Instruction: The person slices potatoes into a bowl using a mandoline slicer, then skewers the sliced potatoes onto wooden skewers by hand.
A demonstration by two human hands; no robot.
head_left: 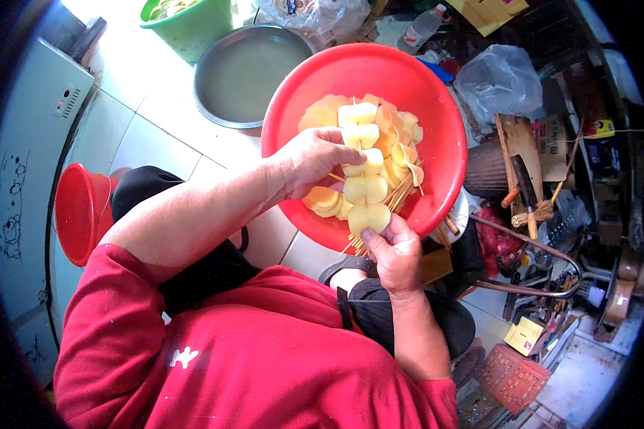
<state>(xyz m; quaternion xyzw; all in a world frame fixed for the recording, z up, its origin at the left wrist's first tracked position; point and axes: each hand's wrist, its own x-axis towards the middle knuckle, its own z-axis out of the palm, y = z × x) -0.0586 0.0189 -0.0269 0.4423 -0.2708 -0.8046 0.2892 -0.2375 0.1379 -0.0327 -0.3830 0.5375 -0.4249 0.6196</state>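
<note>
Both my hands hold a skewer of pale yellow round slices (366,189) over a large red basin (293,93). My left hand (311,163) pinches the skewer near its middle, thumb across a slice. At the near end, my right hand (395,256) grips the last slice between thumb and fingers. Several slices are spaced in a row along the stick. Beneath, the basin holds a pile of loose slices (322,114) and a bundle of thin wooden sticks (402,196).
Behind the basin are a grey tub of cloudy liquid (254,75) and a green bucket (193,32). A small red bucket (75,214) stands at left. At right are a plastic bag (499,82), a knife (524,182) and a metal tube frame (544,289).
</note>
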